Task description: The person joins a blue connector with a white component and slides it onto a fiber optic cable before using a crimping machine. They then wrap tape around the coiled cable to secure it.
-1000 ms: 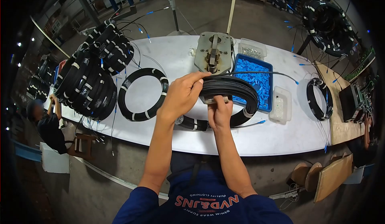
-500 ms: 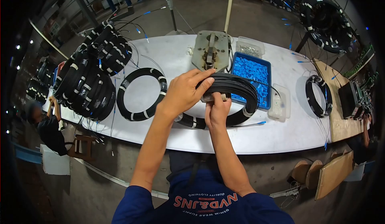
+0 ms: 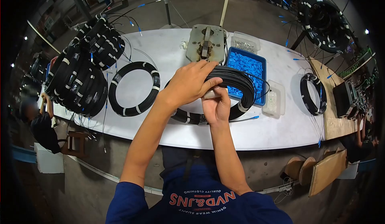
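A thick black cable coil [image 3: 236, 78] is tilted up off the table at its far side, with white bands around parts of it. My left hand [image 3: 193, 81] is closed over the coil's left far part, fingers on top and thumb pointing right. Under the strands, my right hand [image 3: 217, 106] has its fingers bent in a pinch on a whitish piece that looks like tape [image 3: 210, 93], partly hidden by the thumb and fingers. A cable end with a blue connector [image 3: 254, 118] sticks out to the right of the coil.
Beyond my hands stands a metal fixture [image 3: 206, 43]. Blue parts fill a blue tray [image 3: 264, 73], beside clear boxes [image 3: 274, 103]. Another cable coil [image 3: 134, 88] lies left, near a tall stack of coils [image 3: 80, 77]. Co-workers [image 3: 42, 123] are at both sides.
The view has shifted slightly. My left hand lies flatter across the coil, and my right hand has turned to show more of its palm beneath the strands.
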Demonstrator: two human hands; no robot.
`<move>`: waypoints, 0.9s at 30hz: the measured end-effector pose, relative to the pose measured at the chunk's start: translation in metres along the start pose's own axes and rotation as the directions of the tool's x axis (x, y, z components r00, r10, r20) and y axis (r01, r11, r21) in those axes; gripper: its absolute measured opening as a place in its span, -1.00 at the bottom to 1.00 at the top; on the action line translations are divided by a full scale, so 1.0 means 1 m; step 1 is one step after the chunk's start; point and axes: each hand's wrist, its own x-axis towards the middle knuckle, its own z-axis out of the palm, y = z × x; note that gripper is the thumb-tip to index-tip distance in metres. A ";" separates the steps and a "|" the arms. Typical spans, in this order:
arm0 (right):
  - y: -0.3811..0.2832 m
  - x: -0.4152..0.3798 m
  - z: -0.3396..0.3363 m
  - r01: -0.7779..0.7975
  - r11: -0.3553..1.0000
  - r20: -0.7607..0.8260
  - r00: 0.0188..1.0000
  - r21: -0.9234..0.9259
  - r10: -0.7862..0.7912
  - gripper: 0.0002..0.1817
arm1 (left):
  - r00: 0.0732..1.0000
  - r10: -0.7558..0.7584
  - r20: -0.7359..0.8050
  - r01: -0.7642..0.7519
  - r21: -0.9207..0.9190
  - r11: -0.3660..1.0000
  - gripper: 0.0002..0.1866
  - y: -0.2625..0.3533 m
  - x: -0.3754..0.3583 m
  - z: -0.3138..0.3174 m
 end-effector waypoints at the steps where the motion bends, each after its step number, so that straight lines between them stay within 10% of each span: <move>1: -0.001 -0.005 0.013 -0.007 1.000 -0.034 0.999 0.018 0.008 -0.64 | 0.999 -0.019 0.037 0.021 -0.043 0.999 -0.50 -0.001 0.000 -0.001; 15: 0.011 -0.028 0.011 -0.099 0.995 -0.042 0.994 0.011 0.100 -0.52 | 0.991 -0.131 -0.031 0.116 -0.300 0.947 -0.51 -0.020 -0.005 -0.003; 21: 0.009 -0.039 0.021 -0.037 0.952 -0.131 0.991 -0.304 -0.003 -0.42 | 0.990 -0.138 -0.010 0.129 -0.287 0.949 -0.50 -0.022 -0.001 -0.002; 27: -0.020 -0.049 0.020 0.106 0.581 0.098 0.994 -0.807 -0.044 -0.47 | 0.989 -0.146 -0.021 0.135 -0.269 0.954 -0.51 -0.027 0.002 0.002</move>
